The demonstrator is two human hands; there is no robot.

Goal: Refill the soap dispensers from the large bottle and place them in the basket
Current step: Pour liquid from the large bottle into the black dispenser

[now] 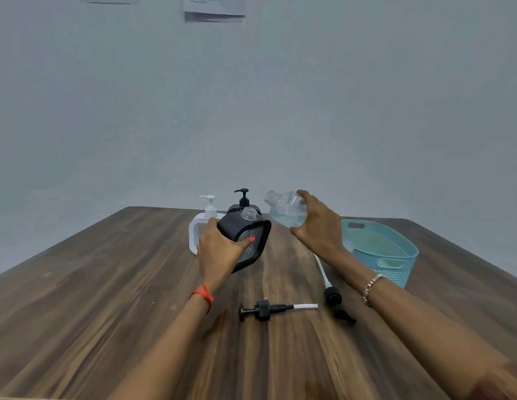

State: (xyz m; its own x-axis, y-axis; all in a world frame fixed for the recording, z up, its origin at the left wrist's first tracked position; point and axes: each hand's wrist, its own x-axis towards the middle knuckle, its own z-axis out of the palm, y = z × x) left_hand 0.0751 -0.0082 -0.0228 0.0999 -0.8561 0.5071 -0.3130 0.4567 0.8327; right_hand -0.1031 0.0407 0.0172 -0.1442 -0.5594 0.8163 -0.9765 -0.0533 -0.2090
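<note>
**Both grips full over the worktop**

Nearest me, two loose black pump heads lie on the wooden worktop (107,284): one pump head (264,310) flat on its side with its white tube pointing right, the other pump head (336,301) just right of it, its tube running away under my right wrist.

Taking the black dispenser as the landmark and going left to right: a white dispenser (201,226) with its pump on stands just left of and behind it, touching or nearly touching my left hand. My left hand (219,246) is the grip on the black dispenser (247,238), wrapped around its near side, thumb across the clear ribbed front, holding it tilted with its open, capless neck pointing up and to the right. Directly behind it stands another black dispenser (243,202) with its pump fitted.

Just right of the landmark, my right hand (316,223) grips the large clear bottle (286,210), fingers over the top and thumb below, tipped so its open mouth points left towards the dispenser's neck; the two mouths are near but apart. Clear liquid sits low in the bottle.

Farther right, well apart from the dispenser, the teal basket (395,249) stands on the worktop.
</note>
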